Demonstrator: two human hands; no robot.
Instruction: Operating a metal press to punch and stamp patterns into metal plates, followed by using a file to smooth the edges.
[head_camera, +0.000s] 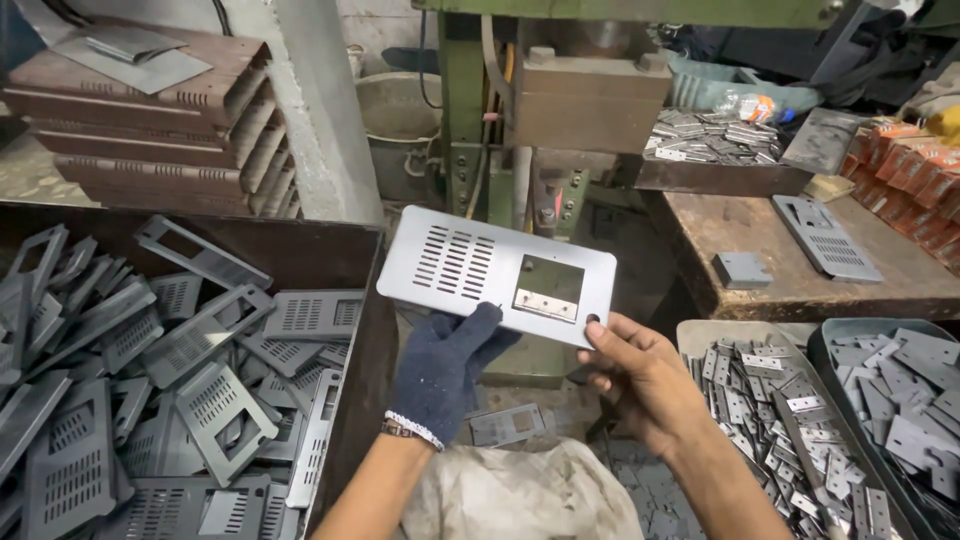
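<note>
You hold a grey slotted metal plate (497, 272) up in front of the green press (470, 120), with a hinge sitting in its square window. Your gloved left hand (443, 368) pinches the plate's lower edge; your bare right hand (640, 375) pinches its lower right corner, thumb on top. This looks like the checking step, hinge against cutout. The next move calls for keeping the plate level so the hinge stays put. At your left, a bin (330, 250) is heaped with like plates; at your right, trays of hinges (790, 420). A worn wooden worktop (760, 240) carries another plate near its right edge.
</note>
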